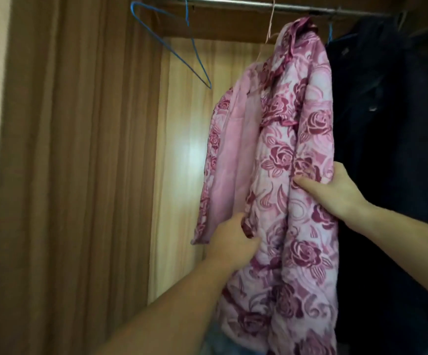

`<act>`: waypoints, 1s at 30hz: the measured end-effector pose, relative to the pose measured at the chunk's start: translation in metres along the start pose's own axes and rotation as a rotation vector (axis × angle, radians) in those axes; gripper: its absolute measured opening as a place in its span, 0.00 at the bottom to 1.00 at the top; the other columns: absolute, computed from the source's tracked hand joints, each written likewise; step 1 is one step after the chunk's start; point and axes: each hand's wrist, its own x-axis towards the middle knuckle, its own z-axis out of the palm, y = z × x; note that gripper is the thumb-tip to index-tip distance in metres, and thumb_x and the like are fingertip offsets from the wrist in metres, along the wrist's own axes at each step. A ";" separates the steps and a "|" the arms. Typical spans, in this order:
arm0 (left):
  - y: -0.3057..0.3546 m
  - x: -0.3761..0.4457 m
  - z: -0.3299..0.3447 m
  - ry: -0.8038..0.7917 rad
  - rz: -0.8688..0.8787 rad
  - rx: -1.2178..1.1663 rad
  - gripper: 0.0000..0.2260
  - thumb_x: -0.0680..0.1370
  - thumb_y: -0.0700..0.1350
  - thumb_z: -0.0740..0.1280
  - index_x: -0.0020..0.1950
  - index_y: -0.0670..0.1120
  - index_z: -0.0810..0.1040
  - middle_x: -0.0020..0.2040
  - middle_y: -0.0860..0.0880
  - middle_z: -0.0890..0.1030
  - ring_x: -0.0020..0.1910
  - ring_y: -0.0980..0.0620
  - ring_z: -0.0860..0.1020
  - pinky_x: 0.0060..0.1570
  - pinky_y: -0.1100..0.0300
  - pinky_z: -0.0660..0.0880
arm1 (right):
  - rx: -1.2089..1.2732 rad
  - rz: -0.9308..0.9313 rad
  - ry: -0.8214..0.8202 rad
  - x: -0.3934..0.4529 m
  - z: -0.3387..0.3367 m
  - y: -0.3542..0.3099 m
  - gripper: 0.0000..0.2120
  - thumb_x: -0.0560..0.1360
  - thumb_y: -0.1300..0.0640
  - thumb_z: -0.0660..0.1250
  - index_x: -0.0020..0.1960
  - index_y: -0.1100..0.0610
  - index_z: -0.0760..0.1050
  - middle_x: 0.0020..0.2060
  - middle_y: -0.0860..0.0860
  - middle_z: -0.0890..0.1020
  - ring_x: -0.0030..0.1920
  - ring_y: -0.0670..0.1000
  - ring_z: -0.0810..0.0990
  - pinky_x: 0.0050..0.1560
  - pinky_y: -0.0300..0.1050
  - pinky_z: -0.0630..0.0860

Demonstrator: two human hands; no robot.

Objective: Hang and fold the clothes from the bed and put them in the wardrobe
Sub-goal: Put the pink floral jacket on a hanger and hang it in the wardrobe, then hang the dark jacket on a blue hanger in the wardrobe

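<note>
A pink quilted robe [282, 160] with dark rose print hangs from a thin pink hanger [270, 29] on the metal wardrobe rail [233, 2]. Its plain pink lining shows on the left side. My left hand [230, 242] grips the robe's front edge low down, fingers curled into the cloth. My right hand [333, 190] holds the robe's right side at mid height, thumb on the front and fingers behind the fabric.
An empty blue wire hanger [177, 44] hangs tilted on the rail to the left. Dark garments [387, 149] fill the right of the wardrobe, on another blue hanger [330, 34]. A brown ribbed wardrobe door [74, 175] stands at the left. The light wooden back panel [182, 149] shows behind.
</note>
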 end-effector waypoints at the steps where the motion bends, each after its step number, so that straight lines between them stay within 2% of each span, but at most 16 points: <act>1: -0.001 -0.009 -0.004 -0.004 -0.016 0.033 0.20 0.73 0.51 0.71 0.64 0.51 0.75 0.59 0.49 0.81 0.58 0.47 0.79 0.58 0.54 0.76 | 0.002 0.021 -0.029 -0.008 -0.001 0.006 0.39 0.62 0.38 0.76 0.67 0.53 0.69 0.56 0.50 0.82 0.51 0.53 0.83 0.57 0.54 0.79; 5: -0.002 -0.048 -0.017 -0.064 -0.060 0.205 0.22 0.73 0.51 0.69 0.66 0.51 0.74 0.59 0.47 0.81 0.57 0.45 0.79 0.56 0.52 0.76 | 0.065 0.088 -0.140 -0.046 -0.005 0.029 0.41 0.61 0.38 0.77 0.68 0.51 0.69 0.56 0.49 0.82 0.52 0.52 0.83 0.59 0.54 0.77; 7: -0.002 -0.071 -0.024 -0.080 -0.098 0.300 0.20 0.74 0.53 0.68 0.64 0.50 0.75 0.59 0.47 0.81 0.57 0.45 0.78 0.55 0.54 0.76 | 0.006 0.088 -0.217 -0.067 -0.006 0.040 0.42 0.60 0.36 0.77 0.69 0.50 0.69 0.57 0.48 0.81 0.53 0.51 0.82 0.59 0.51 0.77; 9: 0.002 -0.097 -0.030 -0.088 -0.159 0.420 0.23 0.75 0.56 0.67 0.69 0.52 0.71 0.64 0.48 0.78 0.61 0.46 0.77 0.57 0.58 0.74 | -0.142 0.066 -0.308 -0.091 -0.010 0.050 0.42 0.62 0.35 0.75 0.70 0.51 0.67 0.59 0.48 0.79 0.54 0.51 0.80 0.56 0.47 0.76; 11: 0.009 -0.126 -0.035 -0.105 -0.241 0.552 0.28 0.75 0.55 0.66 0.75 0.54 0.65 0.69 0.49 0.74 0.65 0.46 0.74 0.58 0.57 0.72 | -0.315 0.026 -0.452 -0.116 -0.018 0.058 0.40 0.64 0.32 0.71 0.70 0.48 0.68 0.59 0.48 0.79 0.54 0.50 0.79 0.54 0.45 0.76; 14: 0.024 -0.178 -0.038 -0.103 -0.356 0.653 0.27 0.75 0.53 0.65 0.74 0.54 0.65 0.67 0.48 0.76 0.62 0.45 0.75 0.57 0.53 0.75 | -0.544 -0.019 -0.698 -0.159 -0.027 0.066 0.39 0.61 0.26 0.65 0.67 0.43 0.71 0.60 0.47 0.79 0.56 0.51 0.78 0.57 0.47 0.77; 17: 0.042 -0.231 -0.043 -0.123 -0.441 0.735 0.23 0.76 0.51 0.65 0.71 0.54 0.69 0.65 0.48 0.77 0.60 0.45 0.76 0.55 0.52 0.75 | -0.696 -0.081 -0.868 -0.204 -0.028 0.065 0.40 0.60 0.22 0.61 0.65 0.42 0.74 0.61 0.47 0.79 0.57 0.51 0.78 0.56 0.48 0.77; 21: 0.063 -0.292 -0.075 -0.096 -0.534 0.800 0.19 0.74 0.52 0.65 0.64 0.54 0.74 0.59 0.51 0.79 0.53 0.48 0.78 0.46 0.56 0.74 | -0.716 -0.281 -0.898 -0.240 -0.017 0.039 0.27 0.67 0.29 0.63 0.53 0.49 0.80 0.52 0.51 0.83 0.51 0.51 0.79 0.50 0.44 0.76; 23: 0.069 -0.322 -0.100 -0.085 -0.572 0.857 0.19 0.73 0.54 0.65 0.64 0.54 0.74 0.59 0.51 0.79 0.55 0.47 0.78 0.49 0.55 0.76 | -0.703 -0.342 -0.888 -0.257 -0.005 0.020 0.26 0.68 0.30 0.63 0.47 0.52 0.79 0.47 0.52 0.83 0.46 0.50 0.79 0.46 0.44 0.76; 24: 0.071 -0.338 -0.115 -0.071 -0.586 0.880 0.19 0.73 0.54 0.64 0.63 0.54 0.75 0.58 0.51 0.79 0.56 0.47 0.78 0.51 0.53 0.77 | -0.682 -0.368 -0.886 -0.268 0.003 0.011 0.26 0.68 0.30 0.64 0.47 0.52 0.77 0.48 0.51 0.83 0.46 0.50 0.79 0.45 0.44 0.75; 25: 0.073 -0.354 -0.130 -0.053 -0.606 0.890 0.19 0.73 0.53 0.64 0.63 0.54 0.75 0.59 0.51 0.79 0.56 0.47 0.78 0.52 0.52 0.78 | -0.642 -0.391 -0.889 -0.280 0.012 0.000 0.25 0.67 0.30 0.65 0.50 0.51 0.76 0.52 0.51 0.82 0.48 0.51 0.79 0.47 0.44 0.75; 27: 0.074 -0.387 -0.162 -0.011 -0.656 0.913 0.22 0.73 0.53 0.64 0.68 0.55 0.72 0.64 0.51 0.76 0.60 0.48 0.76 0.56 0.51 0.76 | -0.541 -0.433 -0.917 -0.305 0.033 -0.024 0.31 0.66 0.30 0.66 0.61 0.48 0.74 0.60 0.51 0.79 0.56 0.52 0.78 0.55 0.48 0.75; 30: 0.072 -0.443 -0.210 0.032 -0.753 0.958 0.26 0.74 0.55 0.64 0.73 0.56 0.68 0.70 0.52 0.72 0.65 0.48 0.73 0.58 0.53 0.75 | -0.432 -0.515 -1.006 -0.347 0.068 -0.068 0.36 0.66 0.29 0.65 0.69 0.46 0.68 0.64 0.50 0.76 0.61 0.52 0.76 0.58 0.50 0.75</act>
